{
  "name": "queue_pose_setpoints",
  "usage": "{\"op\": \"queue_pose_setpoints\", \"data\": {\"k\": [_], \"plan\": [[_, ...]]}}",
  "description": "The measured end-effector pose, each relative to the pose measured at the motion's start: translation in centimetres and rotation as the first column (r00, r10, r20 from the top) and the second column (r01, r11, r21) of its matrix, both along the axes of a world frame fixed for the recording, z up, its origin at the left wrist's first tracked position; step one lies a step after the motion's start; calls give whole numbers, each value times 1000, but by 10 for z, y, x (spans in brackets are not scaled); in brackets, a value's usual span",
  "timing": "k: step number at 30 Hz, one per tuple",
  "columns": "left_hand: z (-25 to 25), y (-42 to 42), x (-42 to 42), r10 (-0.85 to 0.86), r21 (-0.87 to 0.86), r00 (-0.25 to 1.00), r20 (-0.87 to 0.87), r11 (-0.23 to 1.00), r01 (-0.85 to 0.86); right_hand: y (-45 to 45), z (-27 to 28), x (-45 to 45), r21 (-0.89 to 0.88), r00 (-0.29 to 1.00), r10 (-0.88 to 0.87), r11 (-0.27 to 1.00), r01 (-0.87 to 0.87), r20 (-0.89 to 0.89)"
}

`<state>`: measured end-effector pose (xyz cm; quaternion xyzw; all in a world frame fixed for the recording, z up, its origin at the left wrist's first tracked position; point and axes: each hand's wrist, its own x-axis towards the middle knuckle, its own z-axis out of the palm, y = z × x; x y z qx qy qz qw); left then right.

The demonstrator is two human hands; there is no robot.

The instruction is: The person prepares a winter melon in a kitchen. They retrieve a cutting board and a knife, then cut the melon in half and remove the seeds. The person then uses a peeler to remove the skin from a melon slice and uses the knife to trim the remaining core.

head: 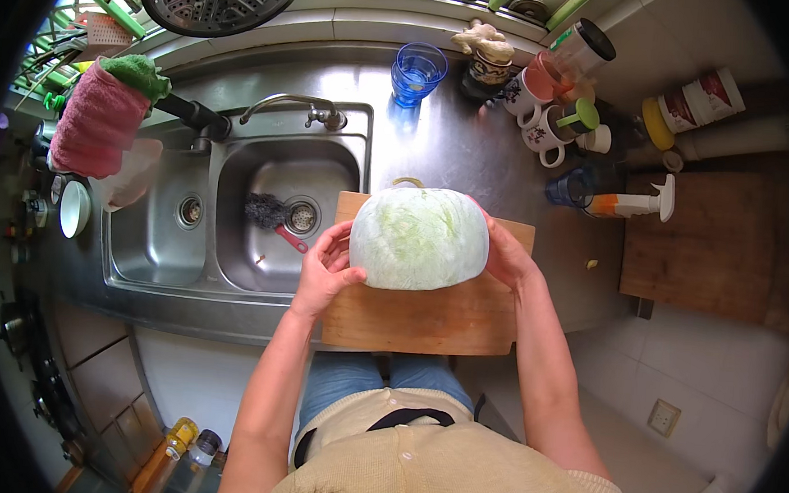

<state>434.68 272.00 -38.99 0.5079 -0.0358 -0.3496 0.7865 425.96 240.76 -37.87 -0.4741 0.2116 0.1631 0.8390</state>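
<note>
Between my two hands is a large piece of winter melon (420,240), its pale green rind with a whitish bloom facing up. My left hand (326,262) grips its left side, thumb on the lower left edge. On the opposite side my right hand (508,250) holds it, the fingertips partly hidden behind the melon. Beneath it lies a wooden cutting board (423,326) on the steel counter. Whether the melon rests on the board or is held just above it, I cannot tell. A thin curved yellowish strip (408,181) shows just beyond the melon.
To the left is a double steel sink (235,284) with a faucet (295,101) and a red-handled scrubber (268,213). A blue glass (417,75) stands at the back. Mugs (544,133), a spray bottle (631,204) and another wooden board (696,244) are at right.
</note>
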Motion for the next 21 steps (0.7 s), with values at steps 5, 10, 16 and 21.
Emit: {"op": "queue_pose_setpoints", "data": {"k": [5, 10, 16, 21], "plan": [[-2, -3, -1, 4, -58, 1000, -7, 998, -5, 8, 3, -14, 15, 999, -22, 1000, 22, 26], [-15, 6, -20, 73, -19, 997, -27, 997, -74, 11, 9, -26, -7, 1000, -13, 1000, 13, 26], [-1, 19, -49, 98, 187, 950, -296, 981, -43, 0, 9, -53, 44, 988, 29, 999, -23, -155], [27, 28, -59, 40, 170, 917, -397, 985, 31, 6, 42, -50, -58, 946, 95, 991, -119, -310]]}}
